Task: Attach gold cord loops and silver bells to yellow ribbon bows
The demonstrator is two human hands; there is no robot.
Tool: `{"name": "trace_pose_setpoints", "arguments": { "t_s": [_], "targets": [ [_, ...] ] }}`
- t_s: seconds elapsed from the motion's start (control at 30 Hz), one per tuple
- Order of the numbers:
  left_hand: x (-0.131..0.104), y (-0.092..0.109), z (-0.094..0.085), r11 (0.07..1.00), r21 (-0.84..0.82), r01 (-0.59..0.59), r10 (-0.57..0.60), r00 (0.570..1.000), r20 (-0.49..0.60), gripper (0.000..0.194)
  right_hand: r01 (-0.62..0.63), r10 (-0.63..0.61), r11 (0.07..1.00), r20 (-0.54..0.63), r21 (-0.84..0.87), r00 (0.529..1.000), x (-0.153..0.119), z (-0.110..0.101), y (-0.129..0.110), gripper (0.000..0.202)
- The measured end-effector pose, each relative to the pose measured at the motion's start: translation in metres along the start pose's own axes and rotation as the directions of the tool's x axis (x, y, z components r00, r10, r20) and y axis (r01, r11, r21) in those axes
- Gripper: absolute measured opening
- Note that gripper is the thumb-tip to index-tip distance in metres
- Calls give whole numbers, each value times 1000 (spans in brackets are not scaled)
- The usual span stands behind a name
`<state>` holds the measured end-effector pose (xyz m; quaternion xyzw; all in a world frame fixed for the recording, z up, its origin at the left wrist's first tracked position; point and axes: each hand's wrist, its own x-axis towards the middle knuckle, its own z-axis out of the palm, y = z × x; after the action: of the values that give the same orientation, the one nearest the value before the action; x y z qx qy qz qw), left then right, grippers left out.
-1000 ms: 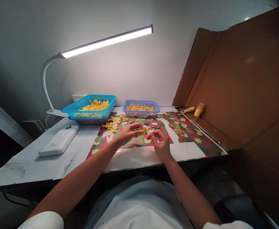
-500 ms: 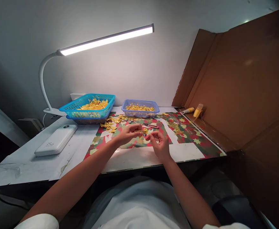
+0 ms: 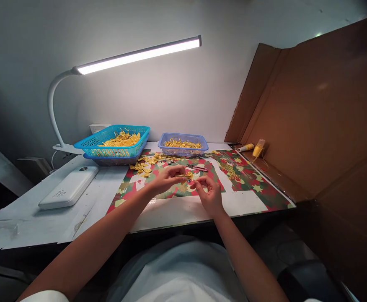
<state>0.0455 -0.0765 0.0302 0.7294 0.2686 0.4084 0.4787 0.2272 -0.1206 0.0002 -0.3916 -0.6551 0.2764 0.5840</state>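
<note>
Over the front part of the camouflage-patterned sheet [image 3: 177, 192], my left hand [image 3: 167, 178] pinches a gold ribbon bow [image 3: 189, 175]. A small shiny round piece [image 3: 189, 180] sits at the bow's lower side. Just right of it is my right hand [image 3: 209, 193], thumb and forefinger pressed together; what they hold, if anything, is too small to make out. Behind the hands lie pink-handled snips [image 3: 199, 168]. More gold bows [image 3: 142, 168] and several small round metal pieces lie behind and to the left.
A turquoise basket [image 3: 111, 150] of gold ribbon pieces stands back left, a purple basket [image 3: 183, 152] behind the hands. A white power bank [image 3: 68, 188] lies left under a lamp [image 3: 139, 54]. Yellow thread spools [image 3: 259, 148] and a cardboard wall [image 3: 315, 105] are at right.
My right hand has drawn slightly away from the bow, widening the gap between the hands. My left hand keeps its hold. The whole view has shifted a little.
</note>
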Motion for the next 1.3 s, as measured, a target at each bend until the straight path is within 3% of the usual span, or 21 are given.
{"name": "trace_pose_setpoints", "arguments": {
  "t_s": [0.33,0.73,1.3],
  "targets": [
    [0,7,2,998,69,7,-9,999,39,30,-10,10,1000,10,-3,1000,1,0,-1,16],
    [-1,-6,-4,985,-135,109,-105,994,36,33,-23,21,998,42,63,999,1,-2,6,17],
    [-2,6,-1,1000,25,-6,4,996,91,26,-14,14,999,15,42,1000,-2,-2,4,16]
  ]
}}
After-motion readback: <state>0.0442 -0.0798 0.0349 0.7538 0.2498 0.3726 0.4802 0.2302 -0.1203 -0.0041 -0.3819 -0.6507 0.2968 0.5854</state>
